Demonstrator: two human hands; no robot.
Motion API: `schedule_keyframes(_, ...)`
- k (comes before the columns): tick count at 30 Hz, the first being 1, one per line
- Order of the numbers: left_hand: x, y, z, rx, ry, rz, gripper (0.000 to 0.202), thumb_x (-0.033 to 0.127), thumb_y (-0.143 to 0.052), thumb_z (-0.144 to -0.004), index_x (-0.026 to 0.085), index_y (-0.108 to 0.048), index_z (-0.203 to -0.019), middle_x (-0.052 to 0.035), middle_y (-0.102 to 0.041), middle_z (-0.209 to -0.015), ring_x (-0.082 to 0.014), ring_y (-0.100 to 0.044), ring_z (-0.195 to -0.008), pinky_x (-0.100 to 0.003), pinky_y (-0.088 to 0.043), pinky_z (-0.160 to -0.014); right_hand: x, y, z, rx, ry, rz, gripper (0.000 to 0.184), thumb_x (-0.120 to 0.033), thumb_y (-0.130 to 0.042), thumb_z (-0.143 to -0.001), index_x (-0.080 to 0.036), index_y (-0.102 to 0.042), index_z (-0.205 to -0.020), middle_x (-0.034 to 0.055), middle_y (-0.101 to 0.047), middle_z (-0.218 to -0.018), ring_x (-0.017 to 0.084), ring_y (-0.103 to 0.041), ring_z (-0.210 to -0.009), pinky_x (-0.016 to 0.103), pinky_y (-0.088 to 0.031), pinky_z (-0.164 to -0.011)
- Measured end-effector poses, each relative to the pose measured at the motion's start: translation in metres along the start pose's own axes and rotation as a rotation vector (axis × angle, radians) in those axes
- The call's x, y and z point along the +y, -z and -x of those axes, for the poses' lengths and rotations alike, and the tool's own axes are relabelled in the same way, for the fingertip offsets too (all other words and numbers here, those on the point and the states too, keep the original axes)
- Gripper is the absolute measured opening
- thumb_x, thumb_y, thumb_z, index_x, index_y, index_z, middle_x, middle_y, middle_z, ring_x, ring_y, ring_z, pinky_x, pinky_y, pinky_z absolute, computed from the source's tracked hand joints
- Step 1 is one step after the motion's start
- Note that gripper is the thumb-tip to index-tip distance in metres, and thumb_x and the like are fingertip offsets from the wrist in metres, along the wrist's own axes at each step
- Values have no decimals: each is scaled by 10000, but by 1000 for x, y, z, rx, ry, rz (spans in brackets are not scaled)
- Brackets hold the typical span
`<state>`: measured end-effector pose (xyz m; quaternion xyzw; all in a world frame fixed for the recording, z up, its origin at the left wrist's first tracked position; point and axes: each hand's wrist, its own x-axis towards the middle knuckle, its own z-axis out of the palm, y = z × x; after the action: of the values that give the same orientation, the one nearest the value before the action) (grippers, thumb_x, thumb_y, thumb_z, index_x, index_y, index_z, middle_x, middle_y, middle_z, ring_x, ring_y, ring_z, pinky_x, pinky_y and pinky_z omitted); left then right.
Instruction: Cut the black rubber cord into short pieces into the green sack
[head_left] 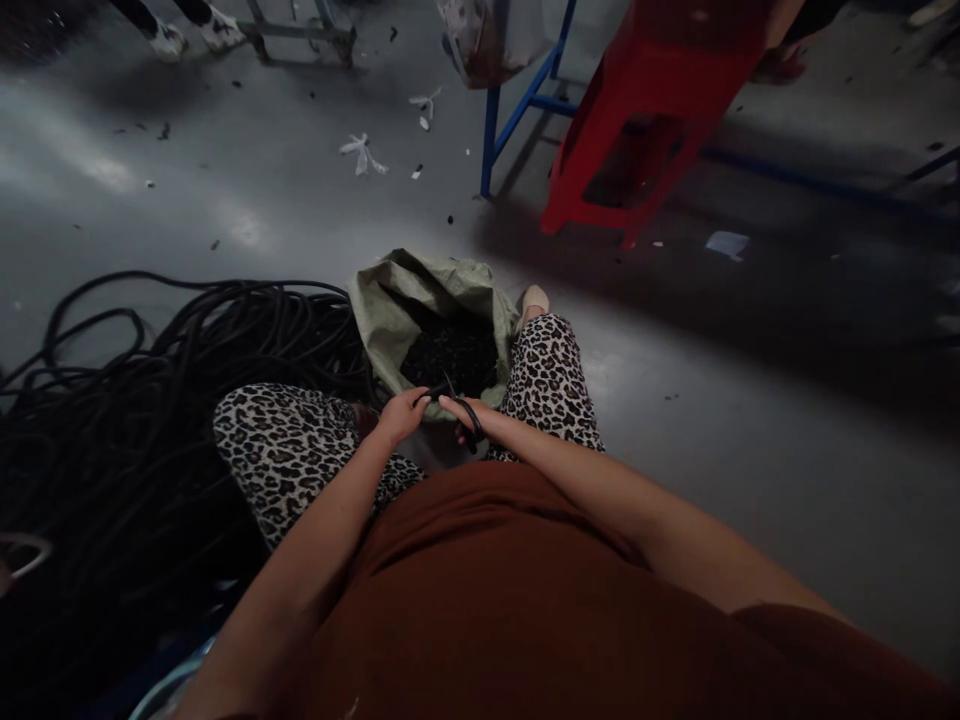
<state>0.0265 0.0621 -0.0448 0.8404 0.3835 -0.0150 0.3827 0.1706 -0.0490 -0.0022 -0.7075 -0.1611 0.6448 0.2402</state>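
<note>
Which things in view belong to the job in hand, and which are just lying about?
Apparently in the job: scissors in right hand; black strip in left hand; green sack; dark pieces inside; black cord pile, probably.

Apparently just about: white floor scraps; red stool; blue metal frame.

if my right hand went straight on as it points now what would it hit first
Probably the left hand or the black strip it pinches, both just ahead of the right hand; exact depth is unclear.
</note>
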Motion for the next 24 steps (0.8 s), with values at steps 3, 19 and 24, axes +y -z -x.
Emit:
schedule_keyframes(3,-2,0,0,-23,-12,11,327,281,-478,-861,165,-670,-1099,-76,-695,-1107,-222,-610,-1069,-343,-449,-973,-3,1,4,-17,-4,-21,588,-608,-442,-909,-100,-560,-1180,-10,-531,-479,129,-535,-358,180,-417,-329)
schedule_keyframes(19,-2,1,2,37,43,-12,344,305,-481,-857,185,-642,-1137,-68,-691,-1094,-214,-621,-1020,-326,-469,-926,9,2,-12,128,93,8,437,-536,-508,-902,-115,-626,-910,-29,-501,-451,97,-474,-314,186,-424,-320)
schedule_keyframes(24,0,1,1,27,47,-25,342,289,-456,-871,173,-657,-1122,-72,-698,-1082,-212,-626,-1010,-320,-468,-931,9,4,-11,136,97,48,457,-547,-515,-892,-108,-641,-867,-17,-501,-460,102,-472,-322,194,-419,-320)
